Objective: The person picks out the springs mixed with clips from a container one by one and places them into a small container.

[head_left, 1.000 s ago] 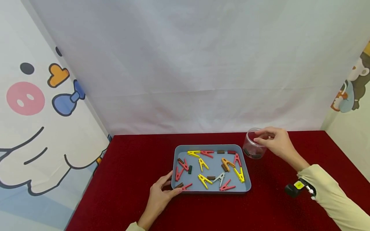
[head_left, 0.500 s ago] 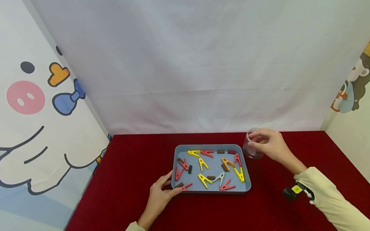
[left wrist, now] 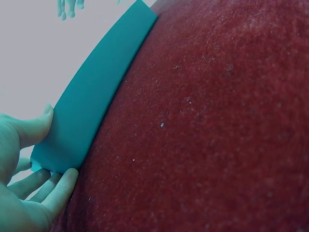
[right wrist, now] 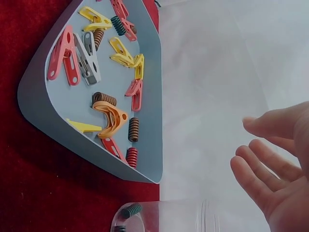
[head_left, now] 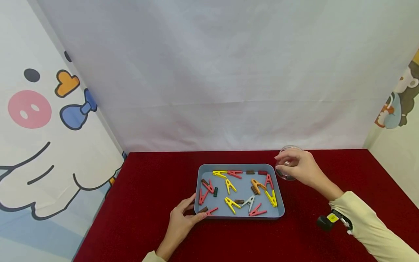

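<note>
My left hand (head_left: 179, 223) grips the near left corner of a shallow grey-blue tray (head_left: 243, 186). In the left wrist view its thumb presses the tray wall (left wrist: 91, 92), fingers around the corner. Inside lie red, yellow, white and orange clothespins, such as an orange one (right wrist: 113, 118), and several coil springs, among them a brown spring (right wrist: 133, 129) and a red spring (right wrist: 132, 157). My right hand (head_left: 302, 169), fingers loosely bent and holding nothing, hovers by a clear round jar (right wrist: 178, 217), partly hiding it in the head view. Dark green springs (right wrist: 131, 210) lie at the jar's bottom.
A dark red cloth (head_left: 157, 182) covers the table. White fabric (head_left: 229, 91) hangs behind it, with cartoon-printed panels on both sides. The jar stands beyond the tray's far right corner.
My right hand has moved left, from the right side of the jar's mouth across its front towards the tray. My left hand and the tray have stayed in place.
</note>
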